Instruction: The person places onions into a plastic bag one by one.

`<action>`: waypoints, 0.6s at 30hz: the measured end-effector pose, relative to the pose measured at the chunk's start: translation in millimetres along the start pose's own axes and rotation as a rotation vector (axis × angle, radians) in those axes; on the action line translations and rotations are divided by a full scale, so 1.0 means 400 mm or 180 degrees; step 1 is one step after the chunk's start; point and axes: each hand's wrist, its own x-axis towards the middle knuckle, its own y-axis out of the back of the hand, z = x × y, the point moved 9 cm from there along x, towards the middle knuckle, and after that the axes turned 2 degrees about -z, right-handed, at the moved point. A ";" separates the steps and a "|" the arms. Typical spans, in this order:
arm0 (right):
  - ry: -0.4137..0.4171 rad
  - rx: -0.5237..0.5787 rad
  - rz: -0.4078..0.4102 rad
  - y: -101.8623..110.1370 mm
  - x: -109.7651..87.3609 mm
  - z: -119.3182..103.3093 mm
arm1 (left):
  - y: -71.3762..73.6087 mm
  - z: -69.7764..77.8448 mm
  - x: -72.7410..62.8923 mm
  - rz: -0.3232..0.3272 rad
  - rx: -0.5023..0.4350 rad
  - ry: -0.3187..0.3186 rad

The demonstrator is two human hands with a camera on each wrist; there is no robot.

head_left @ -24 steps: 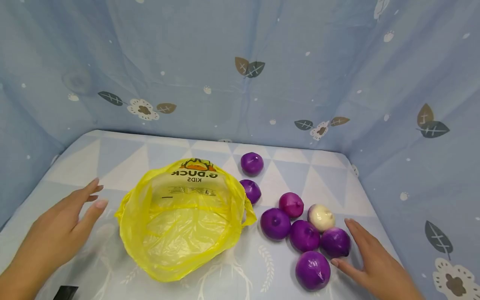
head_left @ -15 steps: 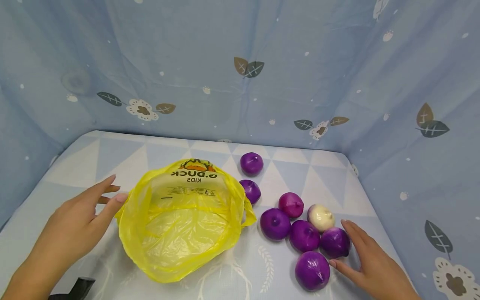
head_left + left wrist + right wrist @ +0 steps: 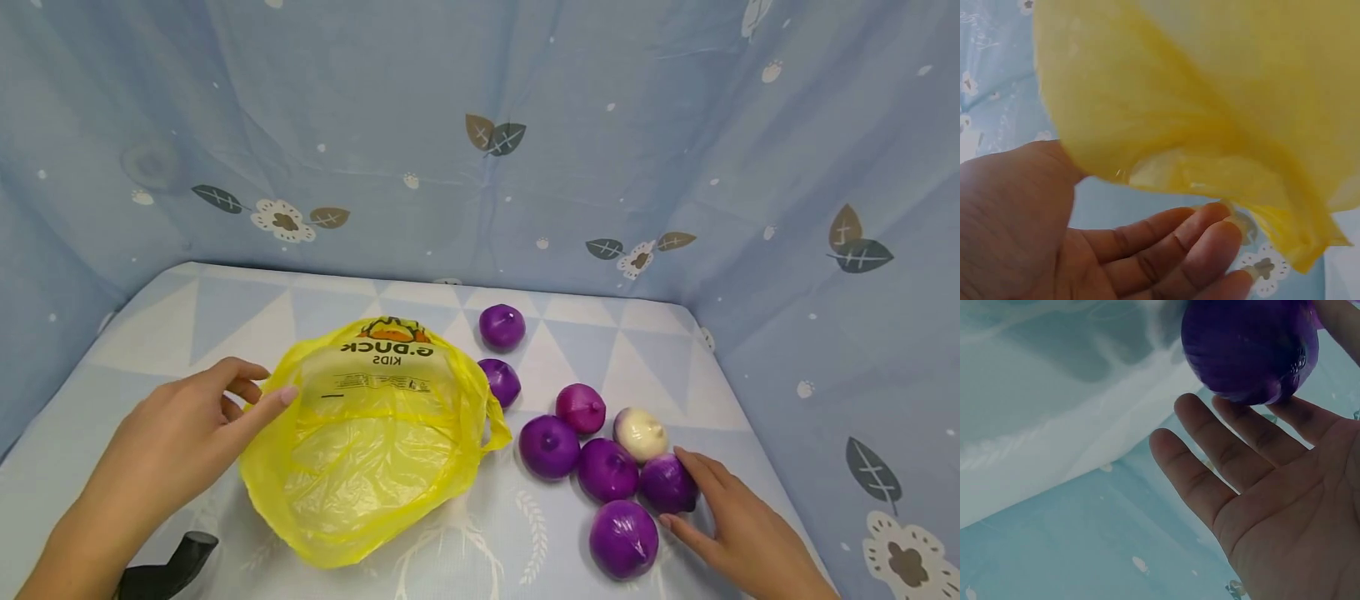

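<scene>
A yellow plastic bag (image 3: 266, 479) with duck print stands on the table, its mouth wide and facing up. My left hand (image 3: 168, 433) is at its left rim; the thumb overlaps the bag's mouth and the loosely bent fingers lie outside it. In the left wrist view the yellow film (image 3: 1147, 81) passes between thumb and fingers, not pinched. My right hand (image 3: 738, 529), fingers spread and fairly straight, is beside the rightmost purple onion (image 3: 667, 483). The right wrist view shows this onion (image 3: 1247, 350) between the thumb and fingertips.
Several more purple onions, such as a large front one (image 3: 624, 540), cluster around it with a whitish onion (image 3: 641, 435). Two others stand behind the bag's right side, one farther back (image 3: 502, 327). A black curved piece (image 3: 172, 568) is by my left wrist. Blue curtains (image 3: 480, 208) surround the table.
My left hand has moved right from beside the bag to its left rim. My right hand has shifted slightly left, closer around the rightmost onion. Bag and onions stay put.
</scene>
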 end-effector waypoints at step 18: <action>-0.0142 0.0141 -0.0101 -0.021 0.009 -0.024 | 0.006 0.038 0.056 -0.0306 0.0012 -0.0312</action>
